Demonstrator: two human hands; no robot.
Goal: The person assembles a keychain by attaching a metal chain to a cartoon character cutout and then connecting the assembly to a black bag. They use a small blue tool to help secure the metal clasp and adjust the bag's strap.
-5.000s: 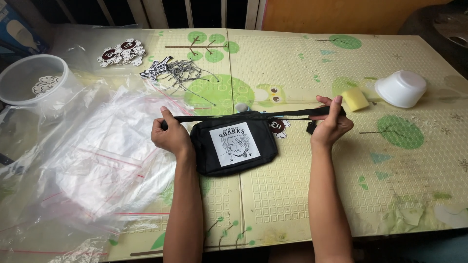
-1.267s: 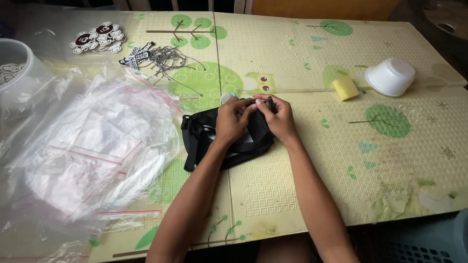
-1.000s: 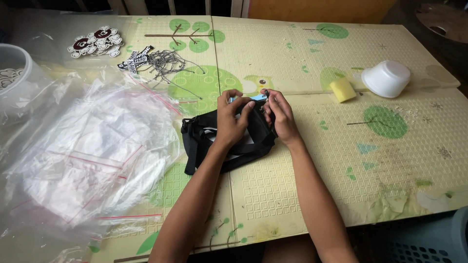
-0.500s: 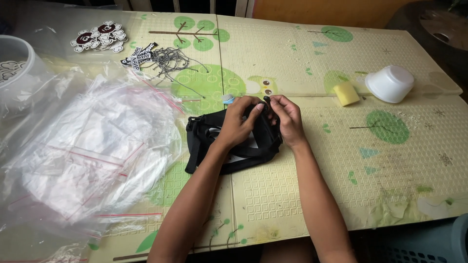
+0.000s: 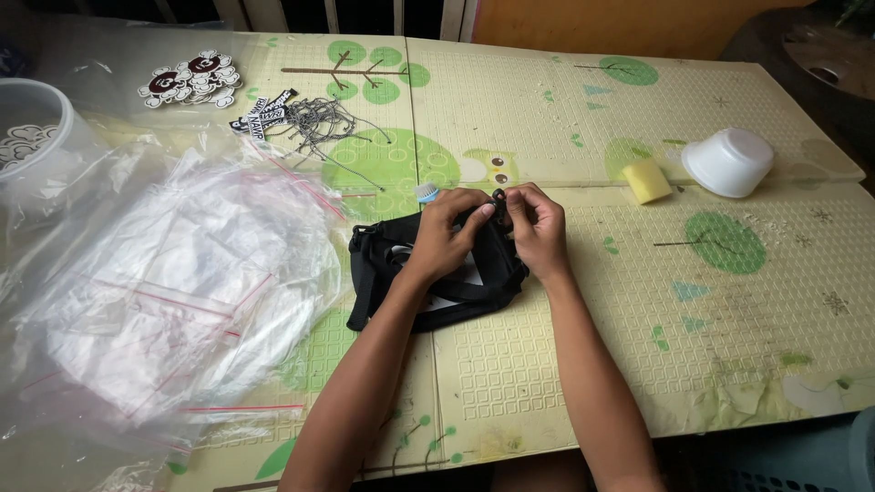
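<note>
Both hands meet at the far edge of a small black pouch (image 5: pixel 428 278) lying near the middle of the tabletop (image 5: pixel 583 364), which is covered by a pale green patterned mat. The left hand (image 5: pixel 444 239) lies over the pouch's top, its fingers curled and pinching the strap or edge, and it hides most of the pouch's front panel. The right hand (image 5: pixel 538 228) sits just beside it at 3 o'clock, fingers clenched on a small dark piece; what that piece is cannot be made out. A bit of blue and white (image 5: pixel 427 191) peeks out at 11 o'clock of the left hand, mostly hidden. At 9 o'clock spreads a heap of clear plastic bags (image 5: pixel 173 292), cut off by the picture's edge. At 2 o'clock lie a yellow sponge (image 5: pixel 646 179) and an upturned white bowl (image 5: pixel 729 162); at 10 o'clock, tangled cords (image 5: pixel 319 123) and stickers (image 5: pixel 190 79).
</note>
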